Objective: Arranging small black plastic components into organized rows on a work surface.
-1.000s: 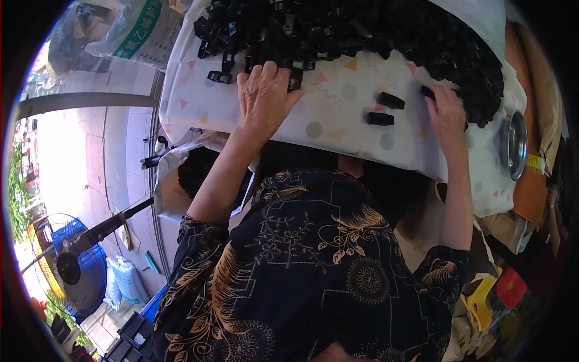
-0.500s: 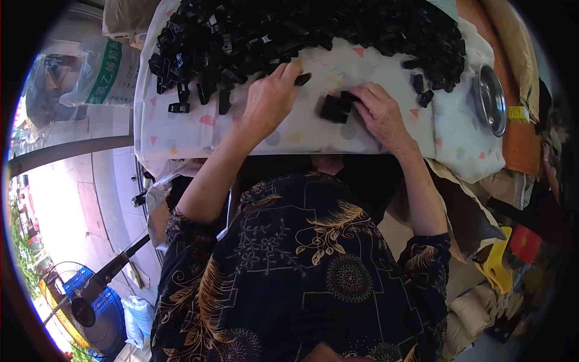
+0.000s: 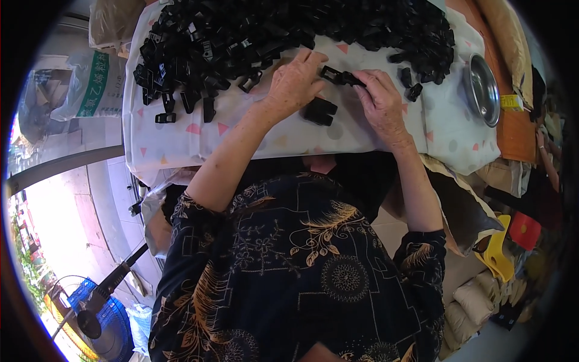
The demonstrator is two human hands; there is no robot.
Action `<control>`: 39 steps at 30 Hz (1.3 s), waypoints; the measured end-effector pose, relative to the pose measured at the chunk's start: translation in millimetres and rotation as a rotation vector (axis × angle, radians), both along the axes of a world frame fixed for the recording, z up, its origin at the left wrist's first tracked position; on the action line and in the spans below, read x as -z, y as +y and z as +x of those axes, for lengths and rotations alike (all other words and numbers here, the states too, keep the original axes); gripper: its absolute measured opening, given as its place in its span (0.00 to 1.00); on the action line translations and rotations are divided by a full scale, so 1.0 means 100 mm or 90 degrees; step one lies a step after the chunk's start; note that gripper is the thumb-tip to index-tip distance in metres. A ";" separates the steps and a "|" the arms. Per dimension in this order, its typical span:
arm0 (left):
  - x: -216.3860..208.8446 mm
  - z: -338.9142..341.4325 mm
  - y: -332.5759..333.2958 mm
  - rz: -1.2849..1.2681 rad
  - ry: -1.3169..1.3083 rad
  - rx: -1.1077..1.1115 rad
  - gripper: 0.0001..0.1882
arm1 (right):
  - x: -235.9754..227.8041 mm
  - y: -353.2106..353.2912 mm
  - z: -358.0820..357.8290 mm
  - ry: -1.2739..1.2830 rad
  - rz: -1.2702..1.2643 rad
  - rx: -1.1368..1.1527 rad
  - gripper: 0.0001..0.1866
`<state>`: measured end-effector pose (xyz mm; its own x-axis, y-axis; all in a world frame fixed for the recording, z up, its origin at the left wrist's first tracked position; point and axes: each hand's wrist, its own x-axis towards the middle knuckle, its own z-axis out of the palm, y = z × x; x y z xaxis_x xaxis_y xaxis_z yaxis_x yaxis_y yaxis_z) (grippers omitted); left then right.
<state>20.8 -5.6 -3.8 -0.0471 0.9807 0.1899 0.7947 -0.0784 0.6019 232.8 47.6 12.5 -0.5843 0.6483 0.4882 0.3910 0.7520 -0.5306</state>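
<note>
My right hand (image 3: 381, 102) pinches one end of a small black plastic piece (image 3: 333, 75) with a frame-like opening at its left end. My left hand (image 3: 295, 81) is beside it, thumb and fingers apart around the piece's left end. I see nothing gripped in that hand. Below, on the patterned white tablecloth (image 3: 277, 142), a black notched block (image 3: 319, 111) lies between both hands. Past my fingers spreads a big heap of black plastic pieces (image 3: 241, 30), with several loose ones along its near edge.
A round metal bowl (image 3: 482, 90) stands at the table's right side by a small yellow box (image 3: 511, 102). A clear plastic bag with a green band (image 3: 93, 84) is at the left. Lower left stands a fan (image 3: 96, 320); a yellow stool (image 3: 499, 253) is at the lower right.
The black piece in my left hand no longer shows there, and its fingers have spread. My right hand has lifted away from the block, and its piece now shows at greater length. The view has shifted slightly.
</note>
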 end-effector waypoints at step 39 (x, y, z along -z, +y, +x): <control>-0.05 -0.63 -0.86 0.028 0.128 -0.247 0.17 | -0.02 0.58 0.57 -0.414 0.210 0.282 0.09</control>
<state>-41.7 -92.0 0.8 -0.3688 0.8880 0.2746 0.8713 0.2273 0.4349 289.9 105.3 14.5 -0.5399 0.7668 0.3472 0.8366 0.5343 0.1209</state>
